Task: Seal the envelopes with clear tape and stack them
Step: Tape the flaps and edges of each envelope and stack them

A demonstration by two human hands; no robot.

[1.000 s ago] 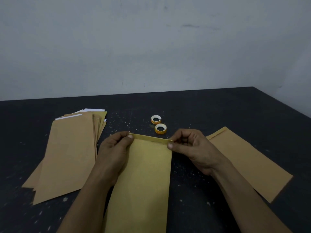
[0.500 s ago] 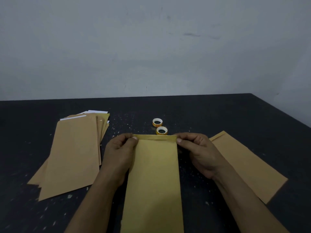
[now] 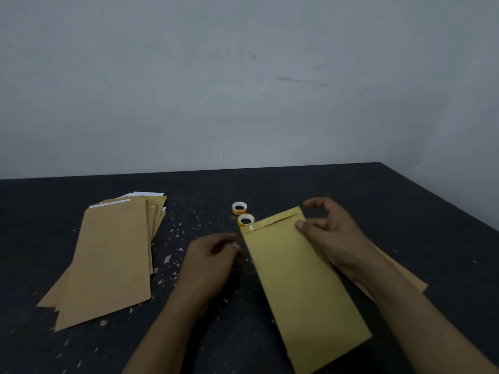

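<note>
A yellow-brown envelope point(image 3: 299, 287) lies tilted on the dark table, its folded flap at the far end with glossy tape along it. My right hand point(image 3: 329, 233) pinches its upper right edge, thumb on top. My left hand point(image 3: 210, 260) hovers just left of the envelope, fingers loosely curled and holding nothing. Two small rolls of clear tape, one point(image 3: 239, 207) behind the other point(image 3: 245, 220), stand just beyond the envelope's top left corner. A fanned pile of brown envelopes point(image 3: 108, 252) lies at the left.
Another brown envelope point(image 3: 415, 282) lies at the right, mostly hidden under my right forearm. The dark table point(image 3: 378, 198) is speckled with pale flecks and ends at a grey wall behind; its right edge runs diagonally.
My left hand has let go of the envelope's top left corner. My right hand has carried the envelope to the right and turned it so that it lies tilted.
</note>
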